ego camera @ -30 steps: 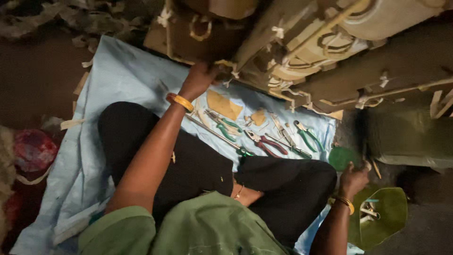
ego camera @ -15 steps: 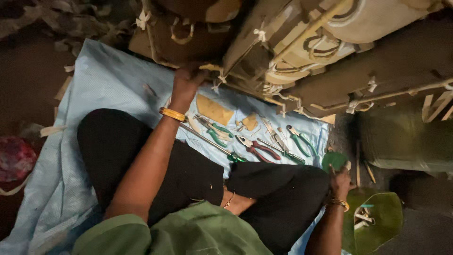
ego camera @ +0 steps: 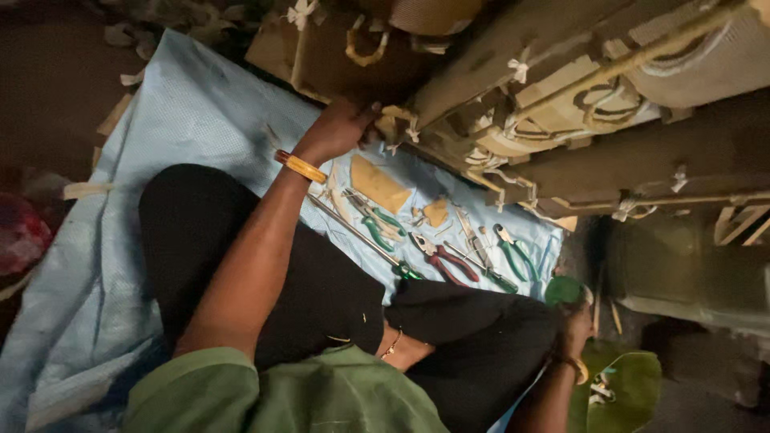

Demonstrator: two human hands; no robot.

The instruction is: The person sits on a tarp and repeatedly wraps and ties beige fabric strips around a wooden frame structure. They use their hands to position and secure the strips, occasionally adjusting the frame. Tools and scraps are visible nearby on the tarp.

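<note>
Left hand [ego camera: 341, 127] reached higher onto winding [ego camera: 401, 120]; grip hidden.

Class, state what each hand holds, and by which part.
Left hand grips the wooden frame's lower edge; right hand touches a green object, hold unclear.
</note>
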